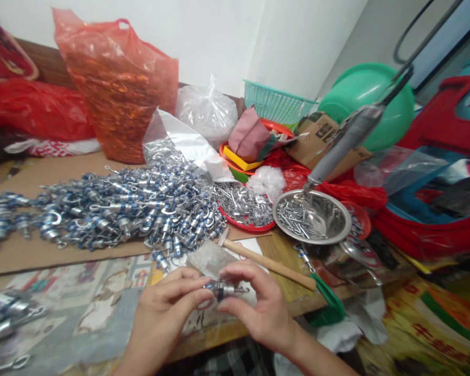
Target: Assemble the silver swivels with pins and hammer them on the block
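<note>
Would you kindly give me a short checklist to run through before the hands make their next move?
1. Left hand holding the blue-and-silver part: ok, pinched at one end.
2. Right hand gripping it too: cannot tell; fingers curl around it, contact unclear.
3. Hammer set down: ok, lying beyond the hands.
4. Steel bowl upright: ok, with metal pins inside.
5. Pile of similar parts contained: not ok, loose on the cardboard.

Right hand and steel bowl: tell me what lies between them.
In the head view, a wooden-handled hammer lies on the table between the right hand and the steel bowl.
</note>
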The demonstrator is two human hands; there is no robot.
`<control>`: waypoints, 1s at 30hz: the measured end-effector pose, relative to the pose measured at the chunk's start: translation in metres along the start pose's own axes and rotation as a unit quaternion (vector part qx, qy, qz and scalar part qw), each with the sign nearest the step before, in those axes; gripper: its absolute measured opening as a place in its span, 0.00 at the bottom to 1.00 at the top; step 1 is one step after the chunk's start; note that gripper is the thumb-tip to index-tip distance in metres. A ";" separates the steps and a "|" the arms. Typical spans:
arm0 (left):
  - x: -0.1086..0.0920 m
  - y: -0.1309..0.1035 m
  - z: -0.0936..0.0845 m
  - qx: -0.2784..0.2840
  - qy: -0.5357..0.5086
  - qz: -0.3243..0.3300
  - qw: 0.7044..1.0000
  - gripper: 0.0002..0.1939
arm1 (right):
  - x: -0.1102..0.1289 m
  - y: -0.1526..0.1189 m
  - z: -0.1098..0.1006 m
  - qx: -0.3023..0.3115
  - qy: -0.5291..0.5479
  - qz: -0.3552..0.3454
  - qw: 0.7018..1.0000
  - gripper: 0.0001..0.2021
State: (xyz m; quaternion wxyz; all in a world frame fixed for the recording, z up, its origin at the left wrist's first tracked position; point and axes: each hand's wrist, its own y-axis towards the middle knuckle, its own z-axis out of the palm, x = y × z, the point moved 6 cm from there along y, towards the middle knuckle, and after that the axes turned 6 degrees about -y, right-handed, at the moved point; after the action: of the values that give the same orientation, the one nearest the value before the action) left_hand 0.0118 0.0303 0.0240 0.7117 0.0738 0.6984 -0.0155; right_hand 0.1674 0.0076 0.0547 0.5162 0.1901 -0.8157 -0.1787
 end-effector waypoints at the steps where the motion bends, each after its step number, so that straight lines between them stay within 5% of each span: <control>1: 0.000 0.000 -0.002 -0.008 -0.012 -0.007 1.000 0.04 | 0.006 -0.002 -0.001 0.005 -0.031 -0.047 0.998 0.17; 3: -0.002 0.000 -0.004 -0.017 -0.019 -0.007 1.000 0.03 | 0.016 -0.007 -0.001 0.026 -0.068 -0.123 0.990 0.16; 5: -0.004 0.003 -0.005 -0.023 -0.003 0.004 1.000 0.04 | 0.017 -0.008 0.002 0.044 -0.074 -0.124 0.988 0.14; 10: -0.002 0.012 0.002 -0.009 0.074 0.022 0.997 0.05 | -0.018 0.007 -0.001 0.010 -0.056 0.080 0.995 0.07; 13: 0.005 0.014 0.006 0.023 0.072 -0.006 0.997 0.06 | -0.034 0.023 -0.014 -0.040 -0.095 0.101 0.990 0.06; 20: 0.007 0.006 0.004 0.019 0.062 -0.006 0.998 0.06 | -0.049 0.041 0.004 0.108 -0.224 0.062 0.967 0.09; 25: -0.007 0.001 -0.001 -0.013 0.093 0.114 0.989 0.06 | -0.030 0.043 0.002 0.032 -0.253 0.000 0.967 0.06; 30: -0.019 -0.010 -0.007 -0.076 0.109 0.187 0.973 0.15 | 0.008 0.026 0.006 0.057 -0.090 -0.048 0.993 0.09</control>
State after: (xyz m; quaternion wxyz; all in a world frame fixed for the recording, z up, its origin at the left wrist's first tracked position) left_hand 0.0032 0.0197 0.0422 0.6251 0.1500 0.7446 0.1798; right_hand 0.1555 0.0269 0.0717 0.4202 0.2412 -0.8575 -0.1728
